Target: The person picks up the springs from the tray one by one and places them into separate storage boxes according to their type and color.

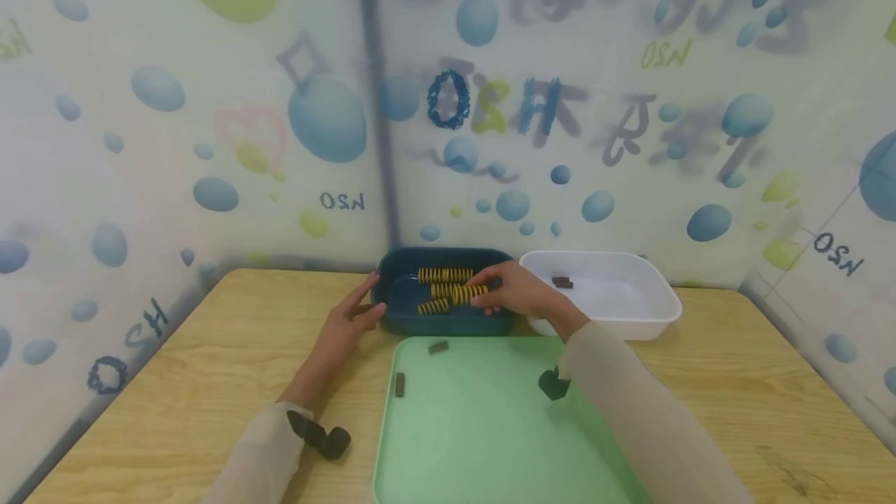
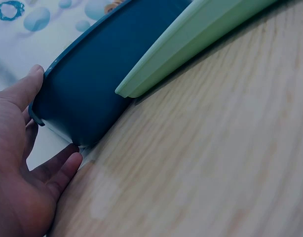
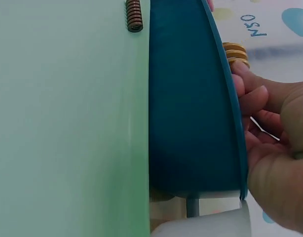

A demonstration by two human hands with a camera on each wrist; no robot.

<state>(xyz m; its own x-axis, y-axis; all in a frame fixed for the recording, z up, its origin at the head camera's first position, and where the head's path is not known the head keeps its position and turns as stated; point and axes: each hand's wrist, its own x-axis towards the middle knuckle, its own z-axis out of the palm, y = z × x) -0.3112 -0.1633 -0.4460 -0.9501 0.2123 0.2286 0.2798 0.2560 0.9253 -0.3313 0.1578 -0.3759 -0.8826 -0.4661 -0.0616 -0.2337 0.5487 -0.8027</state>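
In the head view, a dark blue bin holds several yellow coil springs. My right hand reaches over its right end and pinches one yellow spring between thumb and fingers. That spring shows above the rim in the right wrist view. My left hand rests against the bin's left end, fingers fairly straight. In the left wrist view, one digit of the left hand touches the bin's rim, and other fingers lie low by its base.
A green tray lies in front of the bin, with two small dark brown springs near its left and far edges. To the right, a white bin holds a few small dark springs. A patterned curtain hangs behind the wooden table.
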